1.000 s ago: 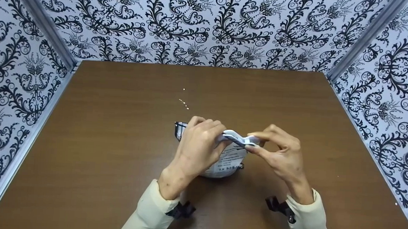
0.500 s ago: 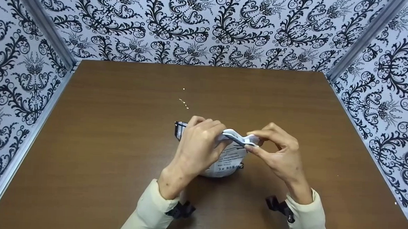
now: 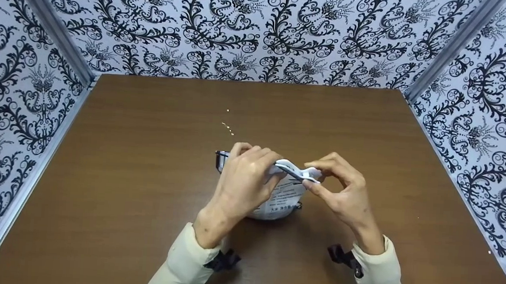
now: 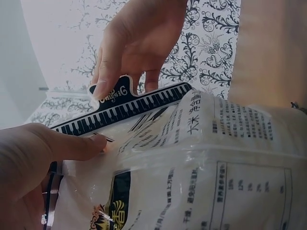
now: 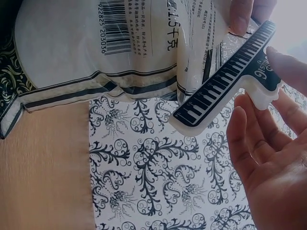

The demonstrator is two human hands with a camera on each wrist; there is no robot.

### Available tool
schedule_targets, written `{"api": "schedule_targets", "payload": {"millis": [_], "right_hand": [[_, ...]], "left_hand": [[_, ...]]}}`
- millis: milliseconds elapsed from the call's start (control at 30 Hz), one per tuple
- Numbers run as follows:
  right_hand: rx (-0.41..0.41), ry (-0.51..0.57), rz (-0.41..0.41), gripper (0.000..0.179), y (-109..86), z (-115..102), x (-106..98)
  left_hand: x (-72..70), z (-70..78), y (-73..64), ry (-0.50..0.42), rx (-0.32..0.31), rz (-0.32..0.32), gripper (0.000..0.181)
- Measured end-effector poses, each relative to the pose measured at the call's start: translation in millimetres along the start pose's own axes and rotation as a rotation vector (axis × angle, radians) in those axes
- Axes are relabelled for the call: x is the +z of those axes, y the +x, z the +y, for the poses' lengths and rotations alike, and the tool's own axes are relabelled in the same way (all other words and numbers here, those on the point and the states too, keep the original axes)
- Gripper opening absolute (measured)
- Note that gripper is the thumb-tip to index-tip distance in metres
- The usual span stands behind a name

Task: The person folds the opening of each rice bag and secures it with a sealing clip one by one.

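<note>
A plastic rice bag (image 3: 279, 204) with printed text stands on the table, its top folded or gathered. Across that top lies a long bag clip (image 4: 125, 111) with a black-and-white piano-key pattern and a "Music" label on its handle. My right hand (image 3: 346, 188) pinches the clip's handle between thumb and fingers, as the right wrist view shows. The left hand (image 3: 244, 176) pinches the bag's top next to the clip, thumb on the near side. From the head view, the left hand hides part of the bag and clip.
Several small pale grains (image 3: 228, 128) lie scattered on the brown table (image 3: 125, 174) beyond the bag. Patterned walls (image 3: 241, 29) enclose the table at the back and both sides. Black straps (image 3: 223, 260) are around both sleeves.
Both hands keep their hold on the bag and the clip. The right hand has shifted very slightly to the left; the bag stays in place.
</note>
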State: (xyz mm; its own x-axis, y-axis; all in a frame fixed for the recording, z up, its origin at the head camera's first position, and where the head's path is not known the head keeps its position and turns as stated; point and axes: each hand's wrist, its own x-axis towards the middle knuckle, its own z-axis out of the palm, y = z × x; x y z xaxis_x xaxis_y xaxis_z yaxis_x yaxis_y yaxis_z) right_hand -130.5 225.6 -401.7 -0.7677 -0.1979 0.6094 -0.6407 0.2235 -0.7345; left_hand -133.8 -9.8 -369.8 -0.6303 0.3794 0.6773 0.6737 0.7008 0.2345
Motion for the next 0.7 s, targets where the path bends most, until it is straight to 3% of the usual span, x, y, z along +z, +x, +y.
{"api": "schedule_targets", "payload": {"millis": [367,700], "right_hand": [[0.035,-0.007,-0.002,0.039,-9.8,5.4,-8.2],[0.075,-0.081,0.010,0.042,-19.2,17.7,-23.6]], "left_hand": [[-11.7,-6.6,-7.4,0.045,-0.016,0.014,0.029],[-25.0,-23.1,-13.0,0.047,-0.052,0.059,0.054]]}}
